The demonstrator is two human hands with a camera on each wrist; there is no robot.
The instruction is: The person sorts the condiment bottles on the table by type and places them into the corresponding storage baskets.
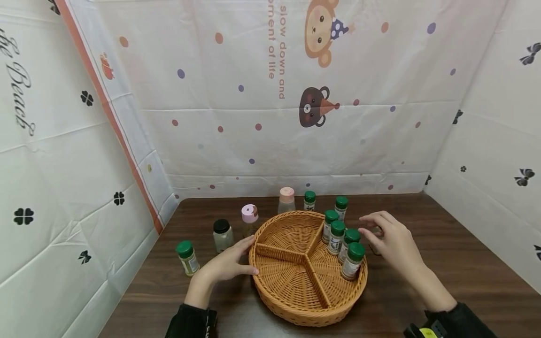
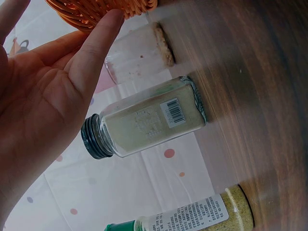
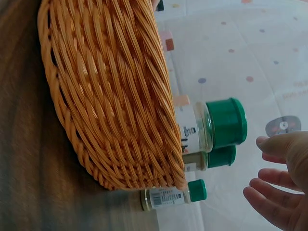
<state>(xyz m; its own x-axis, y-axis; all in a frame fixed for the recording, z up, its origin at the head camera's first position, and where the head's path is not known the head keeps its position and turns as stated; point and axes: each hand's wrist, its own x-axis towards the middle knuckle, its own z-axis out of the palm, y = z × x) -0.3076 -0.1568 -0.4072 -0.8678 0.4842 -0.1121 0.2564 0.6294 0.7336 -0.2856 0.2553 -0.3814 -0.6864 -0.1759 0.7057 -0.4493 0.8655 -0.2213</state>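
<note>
A round wicker basket (image 1: 287, 315) with three compartments stands on the table. My left hand (image 1: 226, 264) rests on its left rim, thumb over the edge and fingers along the outside. Several green-capped spice jars (image 1: 351, 261) stand in the right compartment; the other two compartments hold nothing. Just right of these jars my right hand (image 1: 390, 237) hovers with loosely bent fingers, holding nothing. The right wrist view shows a gap between that hand (image 3: 279, 178) and the green caps (image 3: 227, 123). In the left wrist view, a black-capped jar (image 2: 149, 118) stands near my left palm.
Left of the basket are a green-capped jar (image 1: 188, 258), a black-capped jar (image 1: 223, 235) and a pink-capped jar (image 1: 249, 218). Behind it stand a peach-capped bottle (image 1: 286, 199) and two green-capped jars (image 1: 310, 200). Patterned cloth (image 1: 236, 141) walls the table at back and sides.
</note>
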